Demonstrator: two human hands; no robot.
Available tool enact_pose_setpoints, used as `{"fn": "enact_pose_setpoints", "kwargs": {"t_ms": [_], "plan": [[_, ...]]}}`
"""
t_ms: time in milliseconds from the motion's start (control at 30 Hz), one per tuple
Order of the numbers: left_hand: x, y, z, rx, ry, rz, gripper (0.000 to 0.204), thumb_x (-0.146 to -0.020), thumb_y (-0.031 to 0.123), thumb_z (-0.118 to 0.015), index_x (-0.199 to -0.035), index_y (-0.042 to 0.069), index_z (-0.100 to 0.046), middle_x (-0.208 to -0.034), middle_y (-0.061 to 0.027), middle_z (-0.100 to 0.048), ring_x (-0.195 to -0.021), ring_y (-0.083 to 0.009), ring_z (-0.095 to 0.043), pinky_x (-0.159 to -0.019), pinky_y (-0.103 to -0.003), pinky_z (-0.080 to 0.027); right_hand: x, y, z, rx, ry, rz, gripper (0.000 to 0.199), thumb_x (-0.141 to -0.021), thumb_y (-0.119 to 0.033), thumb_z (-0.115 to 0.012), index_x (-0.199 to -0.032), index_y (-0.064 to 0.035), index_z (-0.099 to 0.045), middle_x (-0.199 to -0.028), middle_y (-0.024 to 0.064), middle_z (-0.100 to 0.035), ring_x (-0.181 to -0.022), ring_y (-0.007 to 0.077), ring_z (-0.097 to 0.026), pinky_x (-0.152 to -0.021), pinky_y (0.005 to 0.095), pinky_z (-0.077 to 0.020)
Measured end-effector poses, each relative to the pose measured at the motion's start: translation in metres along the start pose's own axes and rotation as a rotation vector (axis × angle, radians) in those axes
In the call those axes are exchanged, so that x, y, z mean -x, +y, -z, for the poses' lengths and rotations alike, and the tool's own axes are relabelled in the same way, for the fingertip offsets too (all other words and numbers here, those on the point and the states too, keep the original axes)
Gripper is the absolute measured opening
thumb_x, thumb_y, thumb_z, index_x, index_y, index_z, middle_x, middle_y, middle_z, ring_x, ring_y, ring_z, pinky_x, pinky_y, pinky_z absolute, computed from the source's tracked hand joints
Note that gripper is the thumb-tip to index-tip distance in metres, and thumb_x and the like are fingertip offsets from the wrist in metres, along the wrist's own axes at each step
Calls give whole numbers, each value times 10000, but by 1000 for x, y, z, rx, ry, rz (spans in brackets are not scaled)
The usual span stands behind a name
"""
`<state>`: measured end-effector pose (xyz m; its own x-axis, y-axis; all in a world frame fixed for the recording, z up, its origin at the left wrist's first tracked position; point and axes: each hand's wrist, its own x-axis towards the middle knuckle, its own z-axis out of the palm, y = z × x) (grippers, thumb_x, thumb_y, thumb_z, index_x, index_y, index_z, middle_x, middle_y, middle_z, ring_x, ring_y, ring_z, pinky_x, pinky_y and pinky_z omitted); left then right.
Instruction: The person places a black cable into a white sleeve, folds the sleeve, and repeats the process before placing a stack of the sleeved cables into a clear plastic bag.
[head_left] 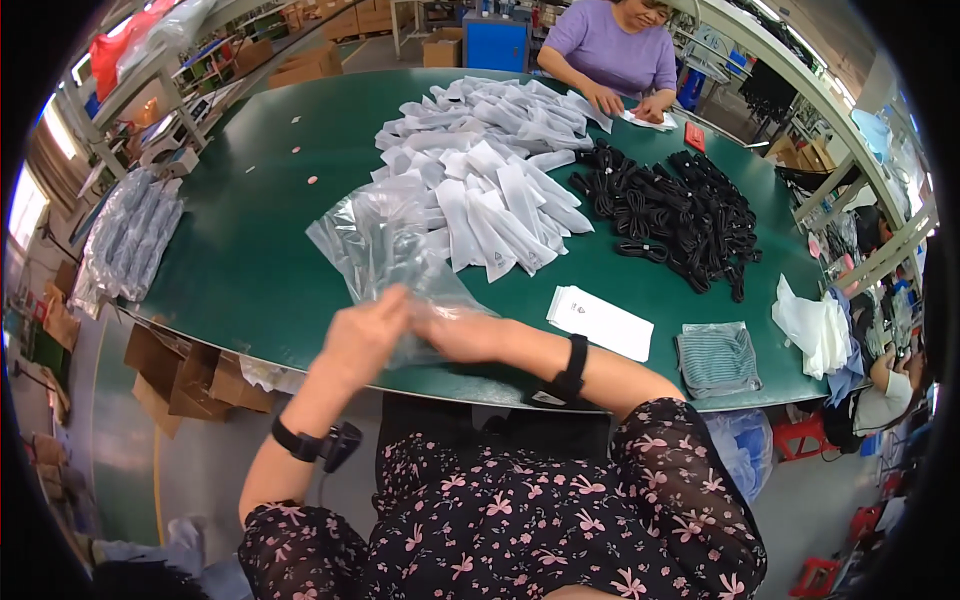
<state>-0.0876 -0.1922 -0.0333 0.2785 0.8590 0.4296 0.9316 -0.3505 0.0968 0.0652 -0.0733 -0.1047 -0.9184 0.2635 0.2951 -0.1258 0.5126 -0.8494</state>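
Note:
Close to the table's near edge, my left hand (368,335) is closed on a large clear plastic bag (385,235). My right hand (462,335) is at the bag's lower end beside it, gripping the film; its fingertips are blurred and partly hidden by plastic. The bag spreads away from me, wrinkled, with no contents that I can make out. Just past it lies a big heap of slim white pouches (500,185). To the right of that heap is a pile of black bundled cables (670,215).
A stack of white printed sleeves (600,322) and a folded grey-striped cloth in plastic (718,358) lie at the near right of the green table (230,260). White cloths (808,325) rest farther right, filled clear bags (135,235) far left. A co-worker (615,55) handles white pouches opposite.

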Motion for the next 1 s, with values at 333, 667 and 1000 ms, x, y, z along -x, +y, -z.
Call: {"fn": "enact_pose_setpoints", "kwargs": {"t_ms": [333,667,1000], "plan": [[34,-122,-19,-453,-172,277,277,-723,16,-617,-1000,13,-616,-1279,-174,-530,-1088,-360,-551,-875,-466,-474,-3,6,149,1160,495,-192,677,-752,-407,-772,-1355,-232,-519,-1346,265,-440,-1144,437,-524,-921,479,-481],[25,21,-31,231,134,197,413,-743,53,-730,-1135,22,-605,-1365,-210,-435,-1336,-442,-350,-1072,-505,-351,-37,62,124,1122,363,-515,642,-789,-452,-729,-1310,-139,-523,-1239,289,-460,-1013,506,-572,-817,505,-520],[-13,55,-74,329,25,173,504,-738,104,-766,-1204,41,-585,-1366,-208,-442,-1303,-413,-398,-1073,-485,-351,-50,46,95,131,534,-819,558,-846,-364,-698,-1260,-27,-536,-1182,231,-533,-989,374,-613,-808,429,-532]]}}
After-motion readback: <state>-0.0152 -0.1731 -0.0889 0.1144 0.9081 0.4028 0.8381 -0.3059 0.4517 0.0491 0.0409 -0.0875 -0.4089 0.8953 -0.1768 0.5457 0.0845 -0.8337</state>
